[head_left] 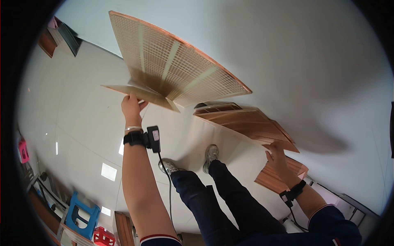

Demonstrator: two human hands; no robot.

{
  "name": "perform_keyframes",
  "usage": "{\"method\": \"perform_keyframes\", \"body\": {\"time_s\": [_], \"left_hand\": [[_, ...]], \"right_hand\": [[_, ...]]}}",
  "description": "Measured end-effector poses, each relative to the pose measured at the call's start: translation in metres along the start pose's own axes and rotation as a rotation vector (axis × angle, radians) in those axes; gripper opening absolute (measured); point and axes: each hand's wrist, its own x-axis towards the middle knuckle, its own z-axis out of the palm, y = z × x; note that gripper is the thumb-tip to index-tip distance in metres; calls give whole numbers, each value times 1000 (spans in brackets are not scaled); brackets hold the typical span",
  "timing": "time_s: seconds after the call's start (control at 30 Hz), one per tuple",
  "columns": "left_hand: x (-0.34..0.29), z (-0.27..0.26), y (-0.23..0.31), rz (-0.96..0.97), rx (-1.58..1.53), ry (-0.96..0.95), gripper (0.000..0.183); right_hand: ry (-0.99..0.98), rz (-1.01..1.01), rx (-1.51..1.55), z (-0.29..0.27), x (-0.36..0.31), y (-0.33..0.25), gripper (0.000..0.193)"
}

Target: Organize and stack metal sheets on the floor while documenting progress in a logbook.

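My left hand pinches the near edge of a narrow tan panel, its fingers partly hidden behind it. Just beyond stands a large board with a whitish grid face, pale stripes and a copper-brown edge, leaning toward the wall. The narrow panel meets its foot; whether they are joined I cannot tell. At the right, my right hand has its fingers closed on the lower right corner of a brown wood-grain board, which leans with several others against the wall. Black straps with small devices circle both wrists.
A pale wall rises behind the boards. Another wood-grain piece lies beside my right forearm. Further boards lean at the far left. A blue stool and a red stool stand at the lower left. My shoes are on the glossy floor.
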Motion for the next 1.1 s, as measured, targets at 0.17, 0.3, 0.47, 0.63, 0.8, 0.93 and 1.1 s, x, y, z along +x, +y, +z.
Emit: {"method": "perform_keyframes", "body": {"time_s": [0.17,0.3,0.47,0.63,0.8,0.93,1.1], "left_hand": [[-2,53,13,-2,2,-57,61],[-22,60,-8,71,34,-261,56],[-82,11,-92,-126,76,-353,43],[-182,-53,-167,-365,68,-293,37],[-267,-103,-170,-534,44,-122,35],[-300,-141,-165,-503,14,-30,35],[-330,-155,-171,-491,-85,75,32]], "right_hand": [[-184,81,133,7,-6,4,22],[4,55,-128,-4,2,-2,28],[253,76,-271,-9,15,-7,41],[263,83,-317,-6,17,-1,47],[363,-54,-396,-14,30,-16,50],[344,-168,-245,-19,66,-44,53],[300,-85,-196,-8,71,-55,51]]}}
